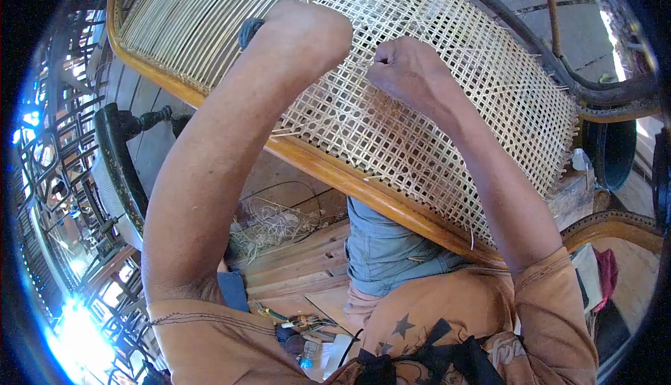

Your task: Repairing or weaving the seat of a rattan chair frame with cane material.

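A cane-woven panel (503, 98) in a curved brown wooden frame (335, 175) stretches before me. Its right part is a close open-hole weave; at the upper left only long parallel cane strands (189, 25) run across. My left hand (311, 28) is bent down over the border between these two parts, its fingers hidden behind the back of the hand. A dark blue-grey wrapped thing (250, 32) shows beside it. My right hand (412, 67) is closed over the woven part, fingers curled in; whatever they hold cannot be made out.
Cane scraps (272, 227) lie in a tangle on the wooden floor under the frame. Pliers and other tools (297, 321) are by my lap near a clear bottle (309, 353). A dark chair part (119, 154) stands at left, and a dark bucket (615, 151) at right.
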The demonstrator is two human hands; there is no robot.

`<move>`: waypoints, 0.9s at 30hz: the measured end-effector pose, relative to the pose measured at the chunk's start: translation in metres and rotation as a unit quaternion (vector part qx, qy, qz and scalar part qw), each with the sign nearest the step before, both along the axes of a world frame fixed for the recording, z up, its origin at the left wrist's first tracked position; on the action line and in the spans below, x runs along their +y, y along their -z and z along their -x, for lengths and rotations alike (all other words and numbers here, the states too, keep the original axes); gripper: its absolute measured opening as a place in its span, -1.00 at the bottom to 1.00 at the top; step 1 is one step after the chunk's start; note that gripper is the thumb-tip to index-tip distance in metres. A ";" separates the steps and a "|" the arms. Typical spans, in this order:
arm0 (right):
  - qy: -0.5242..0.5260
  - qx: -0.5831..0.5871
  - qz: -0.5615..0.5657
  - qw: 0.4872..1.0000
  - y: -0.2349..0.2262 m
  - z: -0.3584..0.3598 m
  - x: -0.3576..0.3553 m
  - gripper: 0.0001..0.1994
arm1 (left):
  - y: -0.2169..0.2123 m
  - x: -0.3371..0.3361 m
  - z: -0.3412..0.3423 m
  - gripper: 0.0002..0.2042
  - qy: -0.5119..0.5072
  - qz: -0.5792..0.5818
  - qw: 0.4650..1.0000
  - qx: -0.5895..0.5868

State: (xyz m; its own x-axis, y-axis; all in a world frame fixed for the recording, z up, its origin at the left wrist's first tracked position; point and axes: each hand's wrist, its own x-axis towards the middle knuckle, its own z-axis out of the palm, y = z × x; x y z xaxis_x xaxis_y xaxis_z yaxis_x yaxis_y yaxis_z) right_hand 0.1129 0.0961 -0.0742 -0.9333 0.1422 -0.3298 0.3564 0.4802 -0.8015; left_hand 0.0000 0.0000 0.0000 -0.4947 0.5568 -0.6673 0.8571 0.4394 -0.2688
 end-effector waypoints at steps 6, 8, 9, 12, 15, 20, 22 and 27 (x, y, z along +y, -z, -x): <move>0.010 0.087 -0.017 0.996 -0.001 -0.007 -0.003 -0.73 | 0.019 -0.005 0.008 -0.82 0.004 -0.012 1.000 -0.020; -0.009 0.035 -0.043 0.998 0.005 -0.005 -0.007 -0.76 | 0.022 -0.012 0.008 -0.82 0.046 -0.026 0.998 -0.029; -0.016 0.009 -0.052 0.998 0.008 -0.003 -0.009 -0.77 | 0.020 -0.017 0.009 -0.81 0.027 -0.039 0.998 -0.041; -0.034 0.009 -0.149 0.988 0.021 0.003 -0.024 -0.80 | 0.016 -0.027 0.009 -0.76 -0.018 -0.074 0.995 -0.068; -0.024 0.034 -0.134 0.990 0.029 0.011 -0.031 -0.83 | 0.017 -0.030 0.005 -0.72 -0.032 -0.086 0.994 -0.058; -0.080 0.316 -0.235 0.916 0.033 0.006 -0.018 -0.82 | 0.009 -0.047 0.025 -0.67 -0.030 -0.073 0.996 -0.041; -0.114 0.320 -0.245 0.908 0.034 0.007 -0.014 -0.82 | 0.001 -0.060 0.029 -0.66 -0.016 -0.097 0.995 -0.026; -0.150 0.365 -0.264 0.880 0.039 0.013 0.002 -0.80 | 0.016 -0.073 0.019 -0.64 -0.041 -0.156 0.987 0.011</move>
State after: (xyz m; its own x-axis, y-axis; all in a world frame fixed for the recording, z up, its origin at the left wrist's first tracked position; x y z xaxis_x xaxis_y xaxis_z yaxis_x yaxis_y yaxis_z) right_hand 0.1000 0.0979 -0.1132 -0.8908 -0.1937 0.4110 -0.3676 0.8389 -0.4015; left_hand -0.0192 -0.0734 -0.0161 -0.5580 0.6911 -0.4593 0.8114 0.5704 -0.1275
